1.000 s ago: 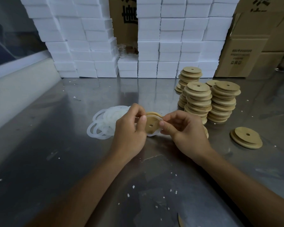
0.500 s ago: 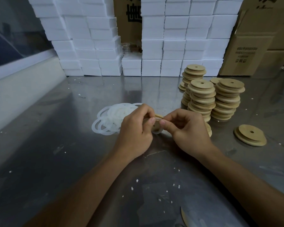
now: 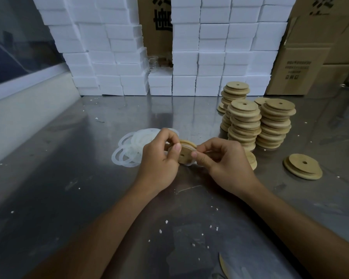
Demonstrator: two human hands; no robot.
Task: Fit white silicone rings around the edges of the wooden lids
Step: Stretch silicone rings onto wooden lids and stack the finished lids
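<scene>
Here, the left hand (image 3: 159,158) and right hand (image 3: 226,160) pinch opposite edges of one wooden lid (image 3: 184,153) held between them, tilted on edge, a white silicone ring (image 3: 189,147) partly around its rim.

Tilted round wooden lid (image 3: 184,155), white ring (image 3: 187,147) partly on; loose rings (image 3: 129,150) beside.

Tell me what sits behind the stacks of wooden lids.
Behind the stacks of wooden lids rises a wall of white foam boxes, with brown cardboard cartons to its right. The stacks cover the lowest boxes' fronts.
</scene>
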